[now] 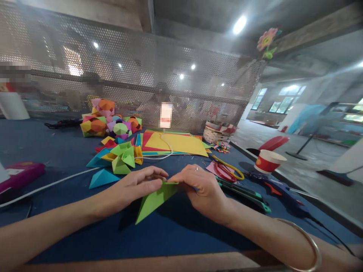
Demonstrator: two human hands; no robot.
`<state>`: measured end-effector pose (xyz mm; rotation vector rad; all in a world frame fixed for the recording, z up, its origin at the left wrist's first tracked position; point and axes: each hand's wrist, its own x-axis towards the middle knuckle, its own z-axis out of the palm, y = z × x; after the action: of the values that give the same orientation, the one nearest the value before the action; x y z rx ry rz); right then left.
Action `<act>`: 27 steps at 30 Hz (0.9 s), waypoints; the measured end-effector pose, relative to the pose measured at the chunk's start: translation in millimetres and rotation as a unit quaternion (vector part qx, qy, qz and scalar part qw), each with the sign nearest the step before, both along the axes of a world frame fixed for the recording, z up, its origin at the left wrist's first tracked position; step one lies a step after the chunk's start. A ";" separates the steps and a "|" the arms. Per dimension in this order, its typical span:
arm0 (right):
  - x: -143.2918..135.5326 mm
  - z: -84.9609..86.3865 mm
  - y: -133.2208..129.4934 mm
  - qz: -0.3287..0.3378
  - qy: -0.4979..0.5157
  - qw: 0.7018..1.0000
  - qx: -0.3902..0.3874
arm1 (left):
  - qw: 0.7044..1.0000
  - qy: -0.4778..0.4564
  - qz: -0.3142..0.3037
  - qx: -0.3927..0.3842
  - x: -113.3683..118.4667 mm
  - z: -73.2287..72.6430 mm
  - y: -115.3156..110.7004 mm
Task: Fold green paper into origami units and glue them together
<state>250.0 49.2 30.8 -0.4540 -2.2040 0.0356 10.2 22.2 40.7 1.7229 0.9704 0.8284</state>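
A folded piece of green paper [155, 201] is held between both hands above the dark blue table. My left hand [138, 184] grips its upper left edge, with the thumb on the near side and the fingers behind. At its upper right corner my right hand [200, 187] is closed, with the fingertips pinching the edge; some of its fingers are hidden. The paper's pointed lower end hangs toward me. Left of the paper lie folded paper units, among them a blue one [103, 179] and a light green one [123, 158].
Behind the hands lies a stack of coloured paper sheets [181, 143]. Finished paper balls [113, 122] are piled at the back left. Scissors [229, 170], a green cutter [246, 194], a glue gun [279, 192] and a paper cup [269, 161] stand right. A white cable [65, 178] crosses left.
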 end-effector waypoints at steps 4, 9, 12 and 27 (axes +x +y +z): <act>-0.5 2.2 0.9 0.004 0.028 0.997 0.073 | 0.990 -0.085 -0.033 -0.107 -0.6 -3.7 -2.3; 0.0 5.6 -0.7 0.060 0.027 0.994 0.089 | 0.985 -0.110 -0.093 -0.090 -4.3 -5.8 -2.8; 0.0 7.6 -3.0 0.070 0.026 0.991 0.114 | 0.983 -0.108 -0.124 -0.081 -2.9 -0.7 -6.2; 4.5 8.2 -3.5 0.057 0.014 0.988 0.141 | 0.971 -0.161 -0.044 -0.173 3.6 0.6 -4.6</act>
<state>254.5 45.7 39.0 -0.1678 -2.1627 -0.2054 13.8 17.6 41.3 1.2763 0.7609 0.7975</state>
